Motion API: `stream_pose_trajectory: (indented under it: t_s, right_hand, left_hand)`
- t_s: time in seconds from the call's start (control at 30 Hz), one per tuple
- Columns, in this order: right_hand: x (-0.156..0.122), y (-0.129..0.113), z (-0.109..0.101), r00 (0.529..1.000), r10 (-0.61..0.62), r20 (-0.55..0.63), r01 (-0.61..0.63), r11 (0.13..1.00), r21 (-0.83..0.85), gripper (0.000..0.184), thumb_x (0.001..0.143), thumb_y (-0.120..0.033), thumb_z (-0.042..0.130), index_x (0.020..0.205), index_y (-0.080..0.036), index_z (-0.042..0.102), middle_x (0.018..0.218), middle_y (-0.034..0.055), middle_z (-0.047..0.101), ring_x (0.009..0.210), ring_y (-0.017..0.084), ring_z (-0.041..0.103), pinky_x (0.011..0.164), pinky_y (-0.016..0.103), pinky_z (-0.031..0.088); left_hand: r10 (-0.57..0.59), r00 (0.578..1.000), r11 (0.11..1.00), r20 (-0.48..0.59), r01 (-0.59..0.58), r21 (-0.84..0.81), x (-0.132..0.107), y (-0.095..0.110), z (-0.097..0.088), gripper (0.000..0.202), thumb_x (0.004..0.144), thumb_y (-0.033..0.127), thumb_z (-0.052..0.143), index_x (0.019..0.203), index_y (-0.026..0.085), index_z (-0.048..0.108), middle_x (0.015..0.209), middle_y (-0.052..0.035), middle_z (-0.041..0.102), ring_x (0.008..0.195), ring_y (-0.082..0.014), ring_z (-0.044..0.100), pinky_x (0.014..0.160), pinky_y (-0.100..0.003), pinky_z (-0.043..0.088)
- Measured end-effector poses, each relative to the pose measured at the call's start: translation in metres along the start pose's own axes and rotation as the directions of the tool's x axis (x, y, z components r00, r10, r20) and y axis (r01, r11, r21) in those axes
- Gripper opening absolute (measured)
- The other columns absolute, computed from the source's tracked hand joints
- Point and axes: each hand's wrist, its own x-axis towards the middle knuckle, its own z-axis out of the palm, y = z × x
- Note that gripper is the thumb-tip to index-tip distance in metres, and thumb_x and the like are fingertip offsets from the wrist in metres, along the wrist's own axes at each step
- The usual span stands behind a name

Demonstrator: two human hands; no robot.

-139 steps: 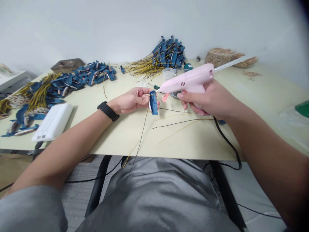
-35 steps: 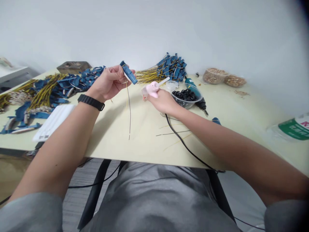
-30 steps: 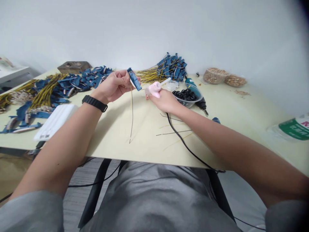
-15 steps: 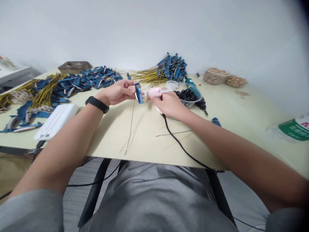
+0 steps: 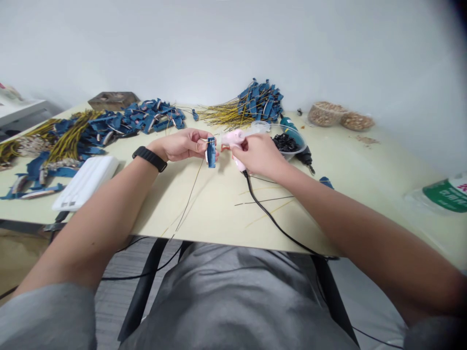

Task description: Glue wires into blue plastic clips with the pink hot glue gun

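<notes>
My left hand (image 5: 185, 145), wearing a black wristband, pinches a small blue piece (image 5: 211, 153) with a pale edge, held upright above the table. A thin dark wire (image 5: 190, 197) hangs from it down towards the table's front edge. My right hand (image 5: 260, 154) is wrapped round a pink hot glue gun (image 5: 235, 138), whose front end points at the blue piece across a small gap. From the gun's handle a black cord (image 5: 260, 208) runs to the table's front edge. Whether any glue is coming out is too small to see.
Behind my right hand stand a clear bowl of black pieces (image 5: 286, 142) and a teal tool (image 5: 292, 127). Blue pieces on yellow wires (image 5: 259, 99) lie at the back, more (image 5: 146, 116) at left. A white power bank (image 5: 87, 182) and a green-labelled bottle (image 5: 443, 194) flank my arms.
The blue piece has turned more upright and dropped slightly, and its wire's lower end has swung left. The glue gun has tilted, showing more of its pink body and handle.
</notes>
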Motion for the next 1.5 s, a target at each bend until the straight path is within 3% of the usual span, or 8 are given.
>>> stream_pose_trajectory:
  t_s: [0.17,0.4,0.63,0.8,0.97,1.17,1.33,1.5]
  right_hand:
    - [0.003,-0.01,-0.004,1.0,-0.014,0.011,0.013,1.0,0.003,0.029,0.104,-0.03,0.064,0.079,-0.019,0.073,0.08,0.014,0.076,0.087,0.03,0.072,0.077,0.038,0.046]
    - [0.009,-0.014,-0.001,1.0,-0.021,-0.002,0.021,1.0,-0.011,0.024,0.102,-0.03,0.069,0.083,-0.018,0.077,0.086,0.015,0.078,0.083,0.029,0.069,0.076,0.039,0.044]
    - [0.005,-0.015,0.008,0.999,-0.032,-0.016,0.032,0.999,0.004,0.025,0.103,-0.032,0.067,0.082,-0.02,0.074,0.089,0.0133,0.08,0.083,0.027,0.071,0.074,0.039,0.04]
    - [0.001,-0.013,0.008,1.0,-0.027,-0.01,0.028,0.993,0.112,0.037,0.106,-0.037,0.066,0.071,-0.023,0.064,0.081,0.0106,0.077,0.082,0.025,0.07,0.072,0.036,0.04]
    - [-0.006,-0.016,-0.006,1.0,0.003,0.028,-0.006,0.994,0.111,0.038,0.107,-0.045,0.071,0.076,-0.023,0.063,0.085,0.0113,0.077,0.078,0.023,0.066,0.068,0.036,0.036]
    - [-0.012,-0.013,-0.03,0.997,-0.006,-0.078,0.002,0.999,-0.052,0.034,0.107,-0.052,0.073,0.092,-0.022,0.069,0.094,0.0115,0.079,0.085,0.026,0.067,0.074,0.037,0.039]
    - [-0.014,-0.02,-0.046,0.997,-0.06,-0.046,0.05,0.981,-0.187,0.031,0.107,-0.042,0.067,0.082,-0.023,0.068,0.083,0.0102,0.074,0.084,0.028,0.067,0.076,0.039,0.04]
    - [-0.005,-0.033,-0.063,0.994,-0.073,0.08,0.093,0.954,-0.286,0.03,0.101,-0.034,0.062,0.073,-0.024,0.068,0.078,0.0138,0.072,0.076,0.027,0.062,0.071,0.041,0.037]
  left_hand:
    - [0.006,1.0,1.0,0.008,-0.006,0.014,-0.002,0.001,-0.002,0.045,0.075,0.042,0.11,0.107,0.018,0.089,0.097,-0.0107,0.088,0.092,-0.026,0.087,0.091,-0.037,0.071]
    - [0.032,0.999,0.999,0.009,-0.033,0.015,-0.003,-0.002,-0.007,0.049,0.076,0.043,0.109,0.111,0.016,0.088,0.098,-0.0135,0.089,0.092,-0.028,0.087,0.095,-0.041,0.071]
    - [0.008,1.0,1.0,0.022,-0.008,0.018,-0.004,0.003,-0.005,0.048,0.075,0.04,0.109,0.112,0.017,0.088,0.102,-0.0135,0.09,0.094,-0.0268,0.088,0.096,-0.039,0.072]
    - [0.012,0.999,1.0,0.043,-0.013,0.026,-0.003,0.001,-0.004,0.049,0.077,0.043,0.109,0.113,0.017,0.088,0.101,-0.0133,0.09,0.092,-0.0253,0.088,0.094,-0.036,0.07]
    - [0.009,0.995,0.996,0.096,-0.017,0.084,-0.002,0.005,0.004,0.051,0.079,0.045,0.108,0.116,0.017,0.087,0.101,-0.0156,0.09,0.09,-0.027,0.087,0.093,-0.038,0.069]
    - [0.018,0.987,0.985,0.163,-0.045,0.165,-0.003,0.024,0.03,0.058,0.078,0.057,0.107,0.112,0.015,0.085,0.102,-0.0194,0.089,0.091,-0.0313,0.088,0.09,-0.04,0.068]
    - [-0.034,0.975,0.979,0.221,-0.012,0.202,-0.002,0.03,0.04,0.061,0.079,0.054,0.107,0.117,0.013,0.081,0.103,-0.0203,0.089,0.092,-0.031,0.088,0.09,-0.039,0.067]
    - [-0.013,0.979,0.975,0.206,-0.034,0.221,-0.001,0.034,0.055,0.058,0.076,0.05,0.109,0.114,0.015,0.083,0.103,-0.0166,0.09,0.092,-0.0293,0.088,0.091,-0.039,0.068]
